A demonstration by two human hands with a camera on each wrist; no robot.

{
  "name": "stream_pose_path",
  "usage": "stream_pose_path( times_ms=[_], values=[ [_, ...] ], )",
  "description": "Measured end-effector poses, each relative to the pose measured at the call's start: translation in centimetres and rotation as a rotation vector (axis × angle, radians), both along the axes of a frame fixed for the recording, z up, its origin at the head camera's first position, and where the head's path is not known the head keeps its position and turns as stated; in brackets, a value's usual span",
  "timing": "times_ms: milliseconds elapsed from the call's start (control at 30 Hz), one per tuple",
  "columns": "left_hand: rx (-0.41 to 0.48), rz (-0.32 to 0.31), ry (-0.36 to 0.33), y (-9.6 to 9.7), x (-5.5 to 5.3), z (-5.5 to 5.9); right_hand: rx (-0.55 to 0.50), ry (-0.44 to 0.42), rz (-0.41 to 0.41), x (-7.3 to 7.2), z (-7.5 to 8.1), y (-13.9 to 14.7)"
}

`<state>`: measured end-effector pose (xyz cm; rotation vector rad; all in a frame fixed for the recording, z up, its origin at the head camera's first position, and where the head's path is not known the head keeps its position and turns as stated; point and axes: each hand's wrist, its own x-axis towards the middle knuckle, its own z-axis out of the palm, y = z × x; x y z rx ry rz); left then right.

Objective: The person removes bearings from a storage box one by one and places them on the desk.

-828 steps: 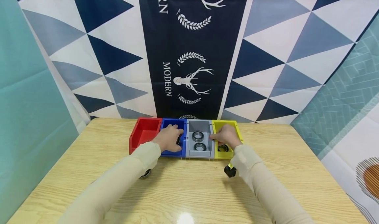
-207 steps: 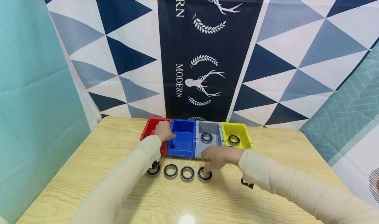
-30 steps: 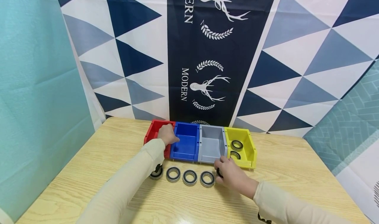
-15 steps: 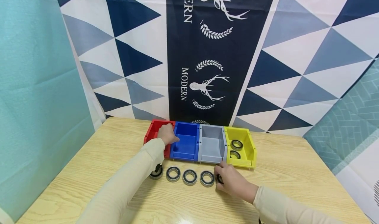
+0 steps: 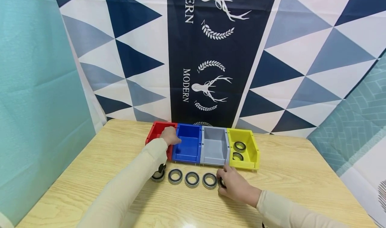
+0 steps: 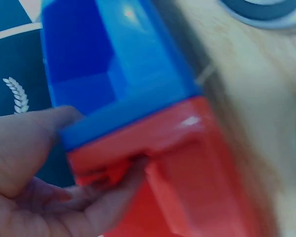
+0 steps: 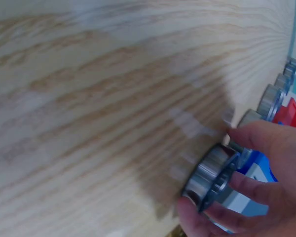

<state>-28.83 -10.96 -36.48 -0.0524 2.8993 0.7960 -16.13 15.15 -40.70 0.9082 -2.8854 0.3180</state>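
My left hand pinches the adjoining walls of the red bin and the blue bin, thumb on the blue side and fingers on the red. On the table in front of the bins, my right hand holds a ball bearing by its rim, fingers and thumb around it. It sits at the right end of a row, close beside another bearing. Further left in that row lie a bearing, another bearing, and one bearing partly covered by the left cuff.
A grey bin stands between the blue bin and a yellow bin, all side by side. Inside the yellow bin lie two bearings, one behind the other. The wooden table ends at a patterned cloth backdrop.
Bearings seen earlier in the blue and grey bins no longer show there, and the row on the table has grown rightward. Over the last second my right hand lowers slightly with its bearing; the left stays put.
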Motion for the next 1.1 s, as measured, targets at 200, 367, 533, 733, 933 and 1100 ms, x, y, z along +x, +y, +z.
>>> stream_pose_path(
  times_ms=[200,367,533,733,933,1100],
  values=[
    [-0.143,-0.027,0.005,1.9,0.4,2.2,0.041,-0.108,0.009,0.0,1.9,0.5],
    [-0.243,0.063,0.077,4.0,0.5,2.6,0.125,-0.084,-0.028,-0.6,3.6,1.2],
    [-0.148,0.080,0.209,5.3,0.6,2.0,0.212,-0.149,-0.025,-1.9,6.0,2.0],
    [0.073,0.056,0.314,6.7,0.9,0.5,0.281,-0.201,-0.057,-4.2,8.8,2.9],
    [0.239,0.061,0.263,8.6,1.3,-1.4,0.306,-0.261,-0.179,-6.7,9.7,3.7],
    [0.296,0.112,0.163,10.1,1.9,-2.0,0.336,-0.275,-0.232,-8.3,9.3,4.1]
  ],
)
